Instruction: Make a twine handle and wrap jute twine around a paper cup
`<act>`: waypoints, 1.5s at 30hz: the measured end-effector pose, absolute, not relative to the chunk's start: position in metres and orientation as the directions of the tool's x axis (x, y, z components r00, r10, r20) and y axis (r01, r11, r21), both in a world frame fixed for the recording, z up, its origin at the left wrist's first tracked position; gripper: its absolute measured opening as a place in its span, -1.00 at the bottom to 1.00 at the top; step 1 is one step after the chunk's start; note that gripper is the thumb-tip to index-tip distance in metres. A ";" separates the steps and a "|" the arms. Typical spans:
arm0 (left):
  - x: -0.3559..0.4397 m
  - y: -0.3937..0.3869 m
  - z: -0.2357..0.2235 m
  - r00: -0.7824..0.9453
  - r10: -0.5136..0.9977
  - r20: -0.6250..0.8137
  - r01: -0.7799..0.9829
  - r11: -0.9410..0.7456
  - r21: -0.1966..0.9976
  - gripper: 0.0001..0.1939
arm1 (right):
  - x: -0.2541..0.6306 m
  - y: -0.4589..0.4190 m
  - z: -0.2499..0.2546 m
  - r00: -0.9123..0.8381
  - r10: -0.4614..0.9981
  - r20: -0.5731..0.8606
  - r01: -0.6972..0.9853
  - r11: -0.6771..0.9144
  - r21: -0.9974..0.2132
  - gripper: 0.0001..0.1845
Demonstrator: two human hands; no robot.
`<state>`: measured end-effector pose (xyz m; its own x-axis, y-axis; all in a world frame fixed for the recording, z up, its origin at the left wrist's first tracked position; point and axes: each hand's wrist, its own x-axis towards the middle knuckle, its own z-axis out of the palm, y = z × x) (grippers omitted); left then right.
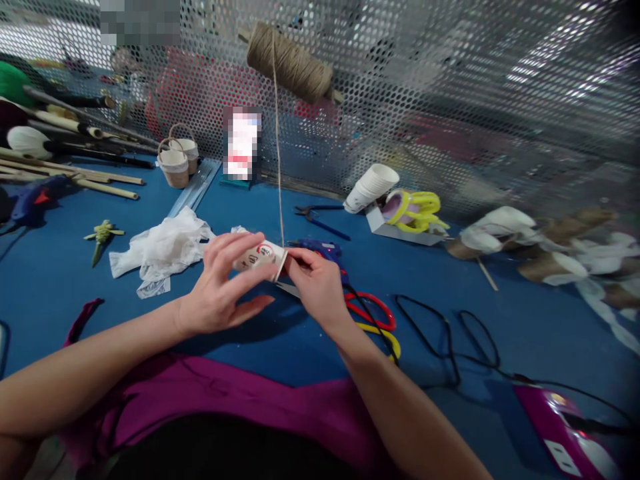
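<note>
- Paper cup (pixel 265 257): at the centre of the frame, lying over on its side between the two hands, its long axis running roughly left to right with a slight slant. It bears dark printed characters and a red mark. One end points at the right hand; the other lies under the left fingers.
- Right hand (pixel 320 283): nearer to the edged end of the cup, its thumb and forefinger closed together on that edge. Whether they also pinch the twine (pixel 279 147) is hidden.
- Left hand (pixel 220 287): fingers spread along and across the cup's side, partly blurred, with the thumb apart below. How firmly they touch cannot be told.
- Scissors (pixel 389 312): just beneath and beside the right hand, red and yellow handles toward the lower right, blade tip showing under the cup.
- Blue glue gun (pixel 320 248): on the blue tabletop (pixel 125 300), just beyond the right hand.
- White cloth (pixel 173 243): crumpled, left of the left hand.
- Pliers (pixel 330 227): beyond the glue gun, handles apart.
- Stack of cups (pixel 373 187): right of upper centre, tilted.
- Twine spool (pixel 290 63): top centre, against the mesh; its strand drops to the cup's edged end.
</note>
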<state>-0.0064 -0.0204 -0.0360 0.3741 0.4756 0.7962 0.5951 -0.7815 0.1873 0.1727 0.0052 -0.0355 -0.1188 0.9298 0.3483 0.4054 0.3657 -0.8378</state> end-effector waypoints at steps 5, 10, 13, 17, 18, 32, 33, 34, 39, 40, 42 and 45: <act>-0.016 -0.008 -0.018 0.092 0.865 0.493 0.477 -0.473 0.741 -0.58 | 0.175 0.003 -0.032 -0.342 0.631 0.697 0.523 0.744 -0.416 -0.79; -0.020 0.005 -0.014 0.208 0.967 -0.150 0.258 0.093 0.962 -0.50 | 0.175 0.003 -0.032 -0.489 0.496 0.717 0.477 0.841 -0.257 -0.77; -0.019 0.006 -0.019 0.150 0.972 -0.178 0.244 0.138 0.960 -0.45 | 0.175 0.004 -0.035 -0.515 0.481 0.709 0.475 0.849 -0.230 -0.77; -0.017 0.005 -0.023 0.037 0.981 -0.191 0.084 0.187 0.979 -0.41 | 0.175 0.006 -0.038 -0.509 0.447 0.736 0.469 0.861 -0.199 -0.76; -0.016 0.005 -0.023 0.030 0.974 -0.223 0.023 0.222 0.975 -0.41 | 0.175 0.006 -0.039 -0.498 0.441 0.747 0.471 0.861 -0.194 -0.76; -0.010 -0.007 -0.024 0.281 0.944 -0.173 -0.198 0.233 0.952 -0.60 | 0.175 0.003 -0.030 -0.333 0.761 0.557 0.288 0.644 -0.709 -0.85; -0.009 -0.007 -0.025 0.278 0.949 -0.147 -0.168 0.198 0.966 -0.62 | 0.175 0.003 -0.027 -0.295 0.815 0.498 0.255 0.570 -0.781 -0.87; -0.009 -0.008 -0.026 0.278 0.953 -0.122 -0.133 0.164 0.977 -0.62 | 0.176 0.004 -0.024 -0.255 0.863 0.436 0.228 0.492 -0.840 -0.89; -0.006 -0.010 -0.031 0.280 0.960 -0.013 0.078 -0.010 0.997 -0.66 | 0.170 0.021 -0.006 -0.195 0.953 0.233 0.292 0.284 -0.913 -0.74; -0.005 -0.010 -0.032 0.287 0.958 0.003 0.116 -0.038 0.992 -0.67 | 0.167 0.028 -0.002 -0.211 0.953 0.217 0.319 0.277 -0.906 -0.70; -0.004 -0.012 -0.034 0.314 0.949 0.019 0.172 -0.077 0.982 -0.68 | 0.158 0.045 0.006 -0.228 0.957 0.179 0.355 0.253 -0.900 -0.65; -0.003 -0.014 -0.037 0.354 0.935 0.019 0.223 -0.104 0.969 -0.67 | 0.143 0.075 0.020 -0.263 0.959 0.103 0.298 0.182 -0.937 -0.74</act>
